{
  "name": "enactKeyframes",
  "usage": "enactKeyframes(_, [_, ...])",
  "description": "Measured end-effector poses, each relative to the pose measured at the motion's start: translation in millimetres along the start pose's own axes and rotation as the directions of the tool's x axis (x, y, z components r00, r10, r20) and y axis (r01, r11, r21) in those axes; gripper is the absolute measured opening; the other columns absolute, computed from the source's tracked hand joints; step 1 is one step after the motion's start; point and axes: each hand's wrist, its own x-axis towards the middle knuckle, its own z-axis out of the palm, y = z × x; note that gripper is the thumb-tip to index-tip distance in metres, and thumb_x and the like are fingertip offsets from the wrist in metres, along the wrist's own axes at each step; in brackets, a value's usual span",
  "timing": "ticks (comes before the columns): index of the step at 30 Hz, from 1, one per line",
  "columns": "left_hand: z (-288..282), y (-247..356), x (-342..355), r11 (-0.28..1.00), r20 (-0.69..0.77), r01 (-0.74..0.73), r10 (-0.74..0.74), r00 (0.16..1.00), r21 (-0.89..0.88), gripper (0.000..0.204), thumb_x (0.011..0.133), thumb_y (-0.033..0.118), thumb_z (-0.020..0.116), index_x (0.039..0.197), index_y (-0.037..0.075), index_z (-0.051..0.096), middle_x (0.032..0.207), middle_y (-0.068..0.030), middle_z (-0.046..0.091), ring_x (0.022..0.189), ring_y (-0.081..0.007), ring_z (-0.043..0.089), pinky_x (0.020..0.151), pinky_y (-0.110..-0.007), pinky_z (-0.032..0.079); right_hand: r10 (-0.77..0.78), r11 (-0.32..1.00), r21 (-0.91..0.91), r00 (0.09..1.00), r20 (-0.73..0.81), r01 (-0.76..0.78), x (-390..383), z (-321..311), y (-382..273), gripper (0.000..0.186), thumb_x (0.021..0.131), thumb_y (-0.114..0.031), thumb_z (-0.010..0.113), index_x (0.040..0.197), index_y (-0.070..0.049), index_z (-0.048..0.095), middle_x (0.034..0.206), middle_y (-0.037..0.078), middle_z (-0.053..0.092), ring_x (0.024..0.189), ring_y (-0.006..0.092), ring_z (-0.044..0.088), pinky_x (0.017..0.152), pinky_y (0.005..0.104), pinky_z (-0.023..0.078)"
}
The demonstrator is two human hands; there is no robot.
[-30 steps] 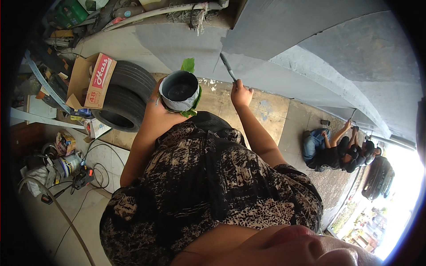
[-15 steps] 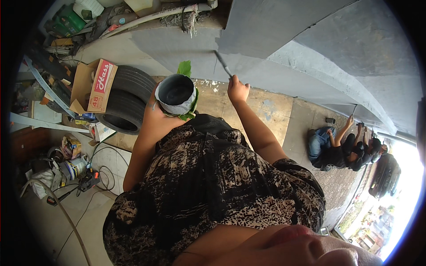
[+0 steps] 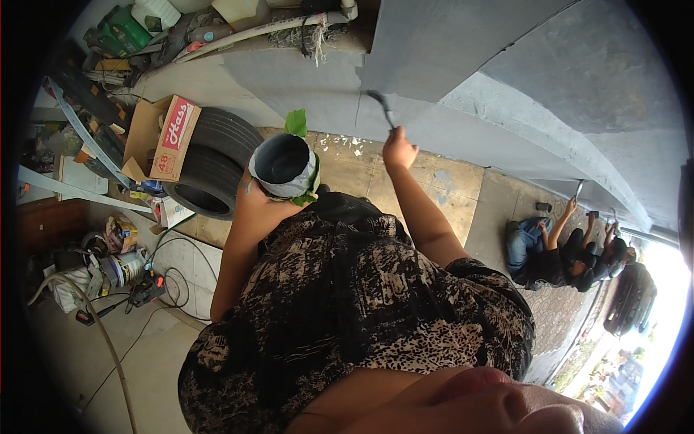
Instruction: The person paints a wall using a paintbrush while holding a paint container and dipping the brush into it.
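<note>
My left hand [image 3: 253,205] is wrapped round a paint pot [image 3: 286,189] with a grey-smeared rim and dark grey inside. Green leaves [image 3: 296,123] stick up behind the pot and cling to its side. My right hand [image 3: 400,150] grips a paintbrush [image 3: 384,106] by its handle, arm stretched forward. The brush head lies against the low wall [image 3: 311,83], its bristles bent to the left. Darker grey paint covers part of this wall, while a paler area shows at the left.
Stacked tyres [image 3: 213,163] and a cardboard box [image 3: 160,137] stand at the left, with tools and cables [image 3: 148,289] nearer. Bottles [image 3: 123,32] and pipes lie beyond the wall. At the right, other people [image 3: 553,249] crouch along the wall, one holding a brush.
The brush has shifted a little to the right and nearer along the wall, its head now more bent. My left hand keeps the pot in nearly the same place. The view has moved slightly.
</note>
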Motion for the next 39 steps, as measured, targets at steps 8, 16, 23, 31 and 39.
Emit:
enactKeyframes(8, [7.0, -8.8, -5.8, 0.999, -0.035, 0.03, -0.031, 0.999, -0.027, 0.085, 0.064, 0.013, 0.098, 0.136, -0.002, 0.053, 0.127, -0.0123, 0.066, 0.117, -0.0208, 0.066, 0.101, -0.035, 0.052, -0.12, 0.993, 0.006, 0.991, 0.062, 0.12, -30.6, -11.7, 28.5, 0.019, 0.104, -0.033, 0.052, 0.108, -0.015, 0.055, 0.077, 0.014, 0.074, 0.069, 0.039, 0.07, 0.093, 0.0599, 0.045])
enactKeyframes(16, [13.2, 5.6, -4.0, 1.0, 0.013, -0.013, 0.013, 1.0, 0.004, 0.085, 0.065, 0.012, 0.097, 0.136, -0.001, 0.053, 0.128, -0.0124, 0.066, 0.118, -0.0208, 0.066, 0.101, -0.036, 0.053, 0.031, 0.999, -0.021, 0.998, -0.054, -0.032, 4.5, -12.1, 34.7, 0.022, 0.106, -0.035, 0.048, 0.116, -0.017, 0.056, 0.081, 0.015, 0.075, 0.075, 0.0405, 0.072, 0.094, 0.0601, 0.044])
enactKeyframes(23, [18.1, -2.1, -6.9, 1.0, -0.034, 0.013, -0.014, 0.999, -0.01, 0.086, 0.065, 0.012, 0.097, 0.137, 0.0, 0.052, 0.129, -0.0121, 0.066, 0.119, -0.0206, 0.065, 0.102, -0.036, 0.053, 0.128, 0.992, 0.009, 0.991, -0.045, -0.128, -24.7, -32.0, 97.8, 0.02, 0.105, -0.036, 0.05, 0.11, -0.017, 0.055, 0.075, 0.016, 0.073, 0.071, 0.042, 0.07, 0.093, 0.0561, 0.045])
enactKeyframes(31, [24.6, 14.8, 0.6, 1.0, 0.02, -0.022, 0.023, 1.0, -0.012, 0.083, 0.065, 0.013, 0.097, 0.135, 0.0, 0.055, 0.127, -0.0116, 0.067, 0.116, -0.0202, 0.066, 0.1, -0.035, 0.052, -0.148, 0.985, -0.091, 0.989, 0.003, 0.147, 6.7, -33.6, 49.3, 0.017, 0.106, -0.032, 0.051, 0.109, -0.016, 0.054, 0.077, 0.013, 0.074, 0.069, 0.038, 0.071, 0.087, 0.0554, 0.045])
enactKeyframes(39, [26.0, 7.1, -7.6, 0.999, -0.033, -0.043, 0.042, 0.999, -0.031, 0.082, 0.065, 0.013, 0.098, 0.134, 0.0, 0.055, 0.125, -0.0112, 0.067, 0.115, -0.02, 0.067, 0.099, -0.035, 0.053, -0.093, 0.994, -0.059, 0.995, 0.032, 0.095, -30.6, -36.9, 71.2, 0.018, 0.105, -0.032, 0.051, 0.109, -0.015, 0.054, 0.075, 0.013, 0.073, 0.066, 0.0371, 0.07, 0.086, 0.0564, 0.046])
